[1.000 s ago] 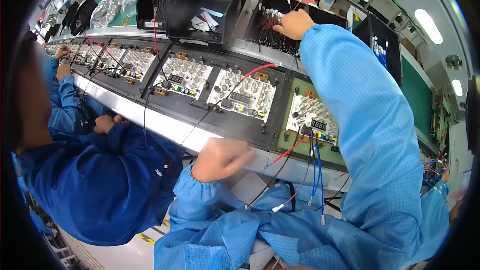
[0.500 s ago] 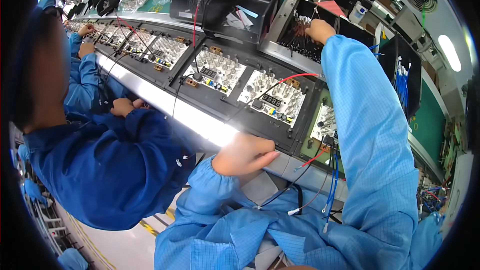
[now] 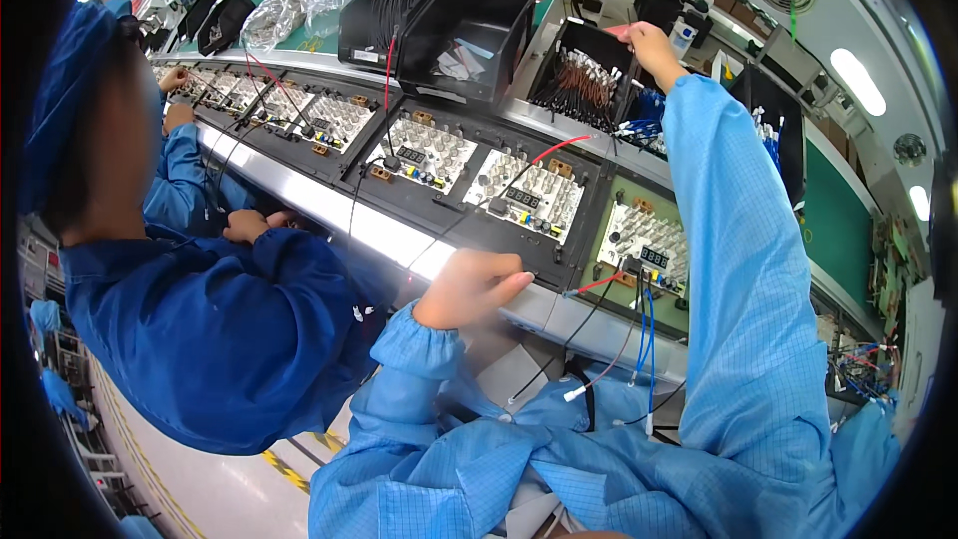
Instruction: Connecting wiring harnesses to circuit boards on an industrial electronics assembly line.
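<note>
Your right hand (image 3: 655,52), fingers nearly closed, was at the pink sheet (image 3: 617,30) beyond the brown wires (image 3: 587,82); I couldn't tell whether it gripped. Your left hand (image 3: 473,287) hung half-curled, empty, over the bench (image 3: 559,316). The bin's (image 3: 352,37) white label (image 3: 367,57) was unreadably small.

Premises: an electronics assembly workshop, of factory-line type. Evidence comprised: one long bench with a silvery metal edge (image 3: 394,240); flat black fixtures (image 3: 519,240) in a row, bearing white rectangular circuit boards (image 3: 549,202) with dark digit displays; open black plastic bins (image 3: 474,10), one stocked with brown and black wires (image 3: 584,80) tipped with white connectors; workers in blue fabric workwear (image 3: 220,339), seated side by side; yellow-and-black striped floor tape (image 3: 287,472).
</note>
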A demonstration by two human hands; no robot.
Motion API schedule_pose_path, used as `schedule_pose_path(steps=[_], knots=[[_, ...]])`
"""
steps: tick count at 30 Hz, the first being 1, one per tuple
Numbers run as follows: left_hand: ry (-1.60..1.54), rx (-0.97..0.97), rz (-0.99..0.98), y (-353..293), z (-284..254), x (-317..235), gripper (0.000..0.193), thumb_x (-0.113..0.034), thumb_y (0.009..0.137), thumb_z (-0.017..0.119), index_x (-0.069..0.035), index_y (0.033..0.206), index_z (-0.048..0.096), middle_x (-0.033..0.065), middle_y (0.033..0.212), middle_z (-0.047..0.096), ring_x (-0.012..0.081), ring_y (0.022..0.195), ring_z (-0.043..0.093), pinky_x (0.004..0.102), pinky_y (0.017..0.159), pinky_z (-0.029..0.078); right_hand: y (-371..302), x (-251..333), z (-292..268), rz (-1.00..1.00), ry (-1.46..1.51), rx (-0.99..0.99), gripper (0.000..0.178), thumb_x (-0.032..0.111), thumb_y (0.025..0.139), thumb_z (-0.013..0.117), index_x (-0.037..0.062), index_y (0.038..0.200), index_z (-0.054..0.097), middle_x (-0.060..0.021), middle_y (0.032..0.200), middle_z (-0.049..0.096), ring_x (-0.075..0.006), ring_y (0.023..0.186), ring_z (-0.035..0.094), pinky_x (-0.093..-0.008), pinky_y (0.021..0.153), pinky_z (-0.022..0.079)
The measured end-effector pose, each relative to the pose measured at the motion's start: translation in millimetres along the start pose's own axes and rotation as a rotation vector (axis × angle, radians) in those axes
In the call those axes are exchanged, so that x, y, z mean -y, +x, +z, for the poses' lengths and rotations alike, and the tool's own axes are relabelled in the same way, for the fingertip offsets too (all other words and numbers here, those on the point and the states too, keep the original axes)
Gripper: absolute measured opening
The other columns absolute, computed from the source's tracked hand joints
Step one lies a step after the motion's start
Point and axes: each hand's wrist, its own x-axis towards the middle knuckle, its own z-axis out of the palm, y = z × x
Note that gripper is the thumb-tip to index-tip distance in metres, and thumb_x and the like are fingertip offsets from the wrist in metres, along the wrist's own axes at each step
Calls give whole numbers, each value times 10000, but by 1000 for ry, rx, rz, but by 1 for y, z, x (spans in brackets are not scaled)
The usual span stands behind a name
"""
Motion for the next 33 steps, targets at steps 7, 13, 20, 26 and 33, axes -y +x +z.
schedule_pose_path(steps=[7, 13, 20, 26, 33], knots=[[-326, -106, 171, -51, 9, -11, 356, -186, 899, 587, -18, 596, 508, 83, 540, 482, 212, 470, 461, 335, 474, 348, -59, 118, -19, 18, 349, 224, 279, 322, 998, 500, 84, 1032, 642, 34, 934, 601, -59, 847, 532, -218, 781, 434], [-140, -176, 625, -50, -35, -97, 119, -109, 826, 655, 1, 835, 700, 94, 706, 665, 228, 540, 616, 330, 510, 481, -139, 219, -41, -378, 375, 504, 333, 374, 1015, 478, 78, 1015, 629, 33, 919, 594, -44, 911, 538, -195, 842, 412], [55, -612, 214, -7, -66, -127, 343, -170, 946, 534, 75, 1178, 594, 167, 1036, 661, 201, 904, 656, 268, 709, 522, -229, 313, -31, -864, 412, 405, 216, 196, 946, 610, 8, 1025, 683, -56, 990, 535, -138, 956, 515, -259, 834, 424], [-241, -675, 342, 2, -72, -107, 218, -50, 886, 669, 56, 1071, 624, 122, 935, 692, 174, 827, 670, 265, 717, 537, -232, 313, 11, -963, 530, 211, 179, 161, 919, 650, 6, 1004, 676, -56, 927, 610, -121, 804, 602, -226, 719, 491], [-259, -749, 260, 5, -82, -95, 162, -66, 904, 650, 66, 992, 619, 126, 841, 694, 162, 773, 678, 255, 693, 544, -240, 306, 37, -364, 1143, 410, 193, 157, 866, 716, -21, 940, 722, -74, 913, 614, -159, 752, 659, -256, 710, 531]])
